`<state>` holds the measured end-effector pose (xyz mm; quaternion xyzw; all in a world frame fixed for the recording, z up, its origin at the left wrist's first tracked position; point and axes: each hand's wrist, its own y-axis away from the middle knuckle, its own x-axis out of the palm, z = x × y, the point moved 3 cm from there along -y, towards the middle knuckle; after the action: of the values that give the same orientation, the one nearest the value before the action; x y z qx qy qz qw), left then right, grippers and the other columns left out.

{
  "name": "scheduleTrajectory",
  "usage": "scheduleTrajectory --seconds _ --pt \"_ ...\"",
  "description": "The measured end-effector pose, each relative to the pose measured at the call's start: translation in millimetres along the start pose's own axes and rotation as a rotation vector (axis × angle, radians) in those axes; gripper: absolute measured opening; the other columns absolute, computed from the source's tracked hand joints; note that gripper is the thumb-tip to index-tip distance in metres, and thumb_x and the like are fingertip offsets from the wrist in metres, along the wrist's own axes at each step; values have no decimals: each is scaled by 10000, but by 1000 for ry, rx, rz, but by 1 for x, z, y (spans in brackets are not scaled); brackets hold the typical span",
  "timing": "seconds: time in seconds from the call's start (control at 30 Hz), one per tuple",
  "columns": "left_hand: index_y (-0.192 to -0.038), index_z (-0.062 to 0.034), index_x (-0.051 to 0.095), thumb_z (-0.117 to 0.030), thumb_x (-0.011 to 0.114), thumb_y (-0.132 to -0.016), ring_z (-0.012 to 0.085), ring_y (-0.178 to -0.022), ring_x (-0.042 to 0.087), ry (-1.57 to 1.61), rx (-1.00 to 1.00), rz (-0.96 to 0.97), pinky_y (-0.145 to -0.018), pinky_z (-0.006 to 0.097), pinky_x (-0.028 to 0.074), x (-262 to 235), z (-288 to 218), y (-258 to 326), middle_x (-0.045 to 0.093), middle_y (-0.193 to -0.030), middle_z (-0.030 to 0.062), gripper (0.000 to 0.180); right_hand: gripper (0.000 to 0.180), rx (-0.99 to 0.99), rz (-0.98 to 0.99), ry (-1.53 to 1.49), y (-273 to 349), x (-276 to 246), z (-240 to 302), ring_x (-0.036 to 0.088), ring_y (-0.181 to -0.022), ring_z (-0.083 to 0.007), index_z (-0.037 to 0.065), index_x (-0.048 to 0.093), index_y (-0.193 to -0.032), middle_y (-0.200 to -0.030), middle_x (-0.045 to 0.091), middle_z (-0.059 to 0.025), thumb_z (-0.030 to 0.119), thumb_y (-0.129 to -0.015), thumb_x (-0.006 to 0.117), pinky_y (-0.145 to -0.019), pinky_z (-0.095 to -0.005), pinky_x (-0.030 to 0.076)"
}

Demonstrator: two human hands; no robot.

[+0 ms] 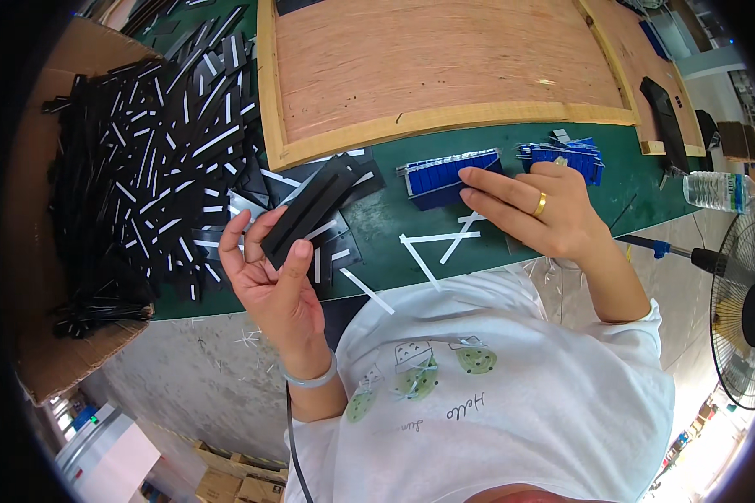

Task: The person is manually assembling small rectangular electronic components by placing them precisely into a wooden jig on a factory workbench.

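My left hand (278,289) grips a long, flat black piece (310,210), tilted up to the right, between thumb and fingers. Beneath it lie black pieces with white strips on the green table (377,218). My right hand (554,214), wearing a gold ring, has two fingers stretched leftward. Their tips are at the right end of a blue block-like stack (453,178) with a silvery upper edge; whether they touch it I cannot tell. Its other fingers are curled and its thumb is hidden. A second blue bundle (575,159) sits just beyond this hand.
A heap of black pieces with white strips (168,168) fills the left side, beside a cardboard box (54,352). A wood-framed board (445,116) lies across the back. Loose white strips (367,290) are near the front edge. At right are a clear bottle (713,191) and a fan (742,314).
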<state>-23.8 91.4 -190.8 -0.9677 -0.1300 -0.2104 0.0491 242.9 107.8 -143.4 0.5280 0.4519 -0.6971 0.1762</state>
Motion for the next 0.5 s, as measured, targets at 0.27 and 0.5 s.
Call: scheduleTrajectory --seconds 0.27,0.5 --pt "-1320 -21 268 141 709 -663 226 -1015 592 -101 -58 296 -864 306 501 29 6 8 570 -1115 199 808 271 180 -237 -568 -38 -24 8 666 -724 -226 19 658 -916 -915 678 -108 105 -679 758 -564 -272 523" --pt "-1336 -15 244 145 706 -673 221 -1049 582 -67 53 424 -823 288 527 47 7 18 553 -1126 207 824 351 137 -96 -534 -47 -21 19 675 -735 -204 -16 656 -933 -924 687 -144 83 -624 792 -550 -240 490"
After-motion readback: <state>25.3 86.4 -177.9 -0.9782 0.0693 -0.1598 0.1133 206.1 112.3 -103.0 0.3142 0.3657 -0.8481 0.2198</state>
